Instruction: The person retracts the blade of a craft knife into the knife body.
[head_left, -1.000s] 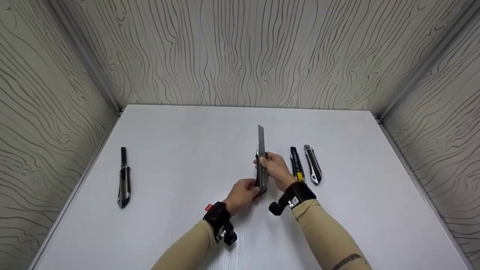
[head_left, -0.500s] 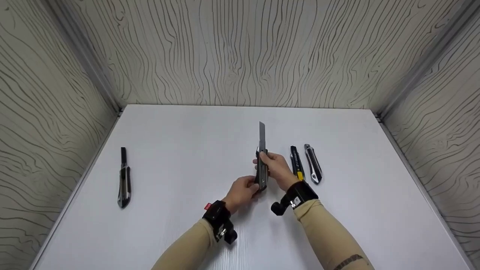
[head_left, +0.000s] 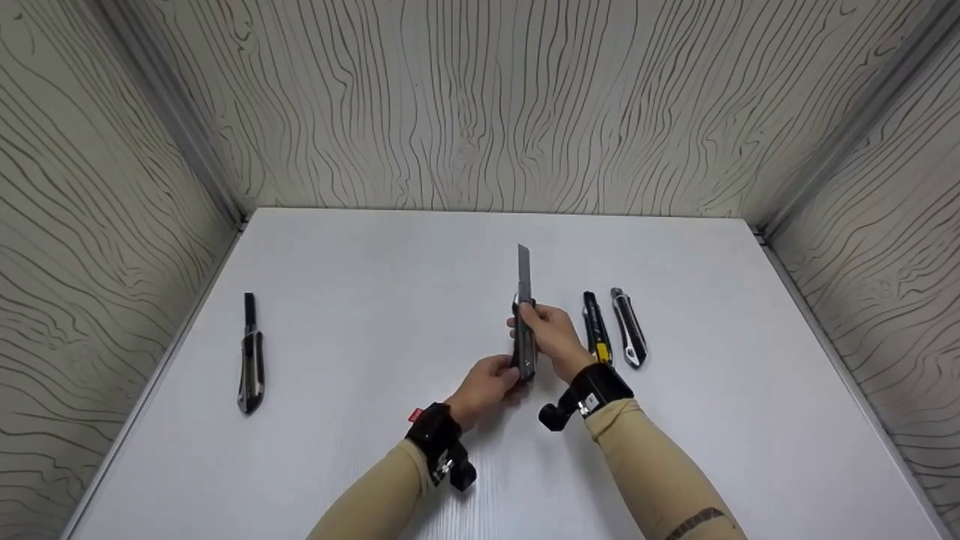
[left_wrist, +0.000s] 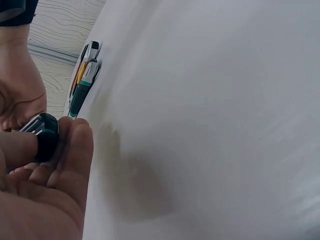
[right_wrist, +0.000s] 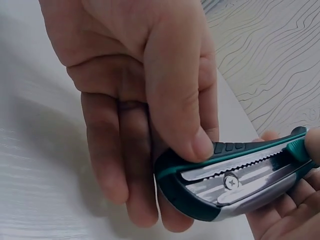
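Both hands hold one utility knife over the middle of the table, its long blade out and pointing away from me. My left hand pinches the butt end between thumb and fingers; in the left wrist view the dark green butt sits against those fingers. The right hand grips the handle nearer the blade. Its thumb lies on the green slider in the right wrist view, where a screw and a toothed track also show.
To the right of my right hand lie a black and yellow utility knife and a silver and black one. Another knife rests at the far left. Patterned walls enclose the white table at back and sides.
The knife has shifted slightly away from me in both hands. My right thumb has slid a little along the handle toward the blade. The knives on the table have stayed put.
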